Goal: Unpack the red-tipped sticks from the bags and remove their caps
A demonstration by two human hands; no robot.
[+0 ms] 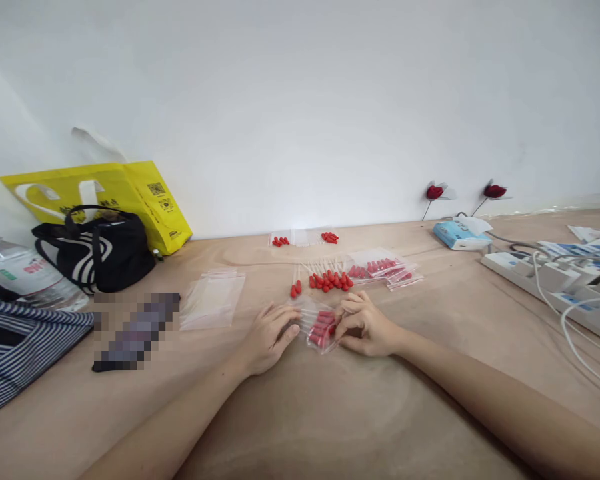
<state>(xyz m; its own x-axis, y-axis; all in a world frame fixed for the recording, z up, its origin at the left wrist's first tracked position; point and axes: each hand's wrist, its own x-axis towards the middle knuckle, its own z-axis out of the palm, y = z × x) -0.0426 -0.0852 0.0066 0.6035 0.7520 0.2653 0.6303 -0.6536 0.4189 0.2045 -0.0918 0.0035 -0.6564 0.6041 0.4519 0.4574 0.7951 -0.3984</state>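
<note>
A small clear zip bag lies at the middle of the table, holding several red-tipped white sticks with their red ends toward the right. My left hand is at the bag's left edge, fingers bent over it. At the opposite edge, my right hand pinches a red-tipped stick, mostly hidden by the bag and fingers. Just beyond is a pile of loose red-tipped sticks, with a separate pair on its left. Filled zip bags overlap to the right of the pile.
Flat clear bags lie left of my hands. More red-tipped sticks rest by the wall. A yellow bag, black pouch and large bottle stand left. Tissues and a cabled power strip are right.
</note>
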